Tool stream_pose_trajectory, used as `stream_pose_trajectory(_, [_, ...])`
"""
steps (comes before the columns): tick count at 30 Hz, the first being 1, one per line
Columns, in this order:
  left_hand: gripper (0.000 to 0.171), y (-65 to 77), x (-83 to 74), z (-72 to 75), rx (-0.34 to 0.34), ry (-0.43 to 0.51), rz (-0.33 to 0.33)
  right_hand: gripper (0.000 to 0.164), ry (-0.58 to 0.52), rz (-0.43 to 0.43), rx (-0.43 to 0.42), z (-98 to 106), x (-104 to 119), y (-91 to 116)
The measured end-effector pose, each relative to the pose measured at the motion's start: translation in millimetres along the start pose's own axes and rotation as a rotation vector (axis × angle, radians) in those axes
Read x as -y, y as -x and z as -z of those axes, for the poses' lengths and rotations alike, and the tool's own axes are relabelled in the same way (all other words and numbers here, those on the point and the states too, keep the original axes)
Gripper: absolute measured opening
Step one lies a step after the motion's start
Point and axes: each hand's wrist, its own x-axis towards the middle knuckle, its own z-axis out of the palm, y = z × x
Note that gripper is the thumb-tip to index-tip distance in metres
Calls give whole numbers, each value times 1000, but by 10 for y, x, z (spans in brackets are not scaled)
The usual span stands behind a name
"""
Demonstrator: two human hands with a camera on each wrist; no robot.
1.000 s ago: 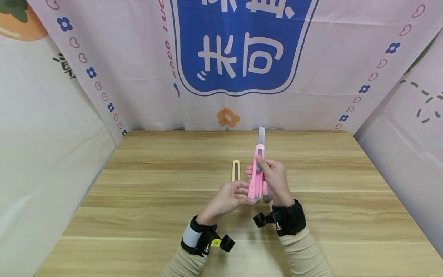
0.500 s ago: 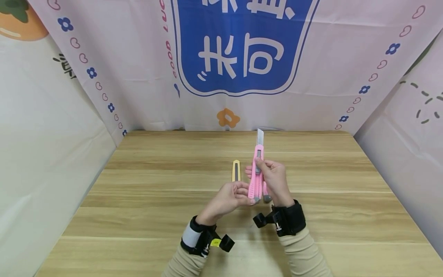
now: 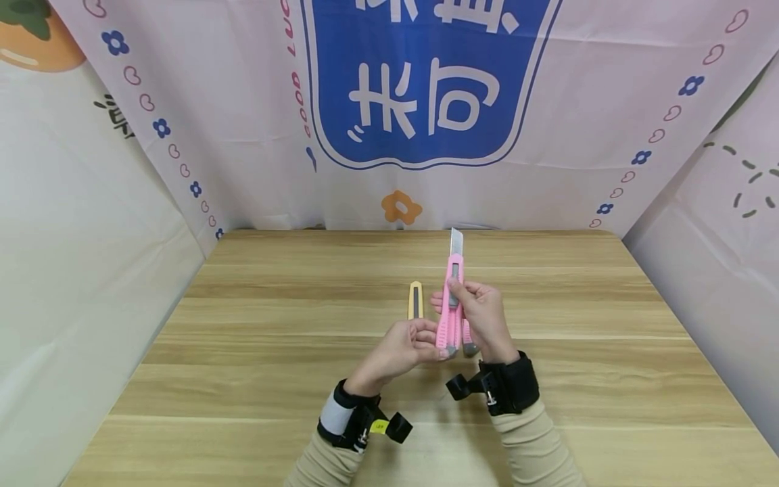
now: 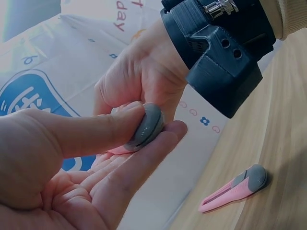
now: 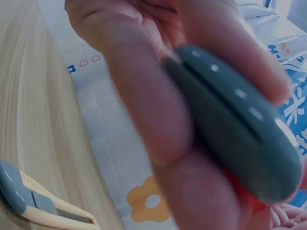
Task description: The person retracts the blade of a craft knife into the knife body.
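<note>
A pink utility knife (image 3: 449, 330) is held up above the table, its metal blade (image 3: 456, 242) extended and pointing away. My left hand (image 3: 399, 348) pinches its grey end cap (image 4: 147, 125) between thumb and fingers. Higher up, my right hand (image 3: 485, 312) grips the knife body, with the thumb on the grey slider (image 3: 453, 297). On the table, partly hidden by the right hand and held knife, lies a second pink utility knife (image 3: 468, 336). A yellow utility knife (image 3: 416, 299) lies beyond the left hand, which covers its near end.
The wooden table (image 3: 243, 379) ends at a printed cloth backdrop (image 3: 255, 176) behind, with cloth on both sides too. A camera (image 3: 399, 427) is strapped to the left wrist, and another camera (image 3: 458, 387) to the right, close to each other.
The slider and right thumb have moved slightly toward the knife's near end. A little less blade sticks out than before. The left hand has stayed in place.
</note>
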Motion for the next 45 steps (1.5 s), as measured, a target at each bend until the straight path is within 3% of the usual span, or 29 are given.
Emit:
stream_pose_trajectory(7, [38, 4, -11, 7, -14, 18, -7, 40, 3, 8, -1, -17, -6, -7])
stream_pose_trajectory(20, [40, -10, 10, -1, -83, 13, 8, 50, 28, -86, -5, -63, -25, -29])
stream_pose_trajectory(27, [39, -16, 12, 5, -59, 3, 11, 48, 32, -80, -27, -83, -18, -24])
stream_pose_trajectory(45, [39, -1, 0, -3, -30, -10, 1, 30, 6, 65, -27, -60, -68, -12])
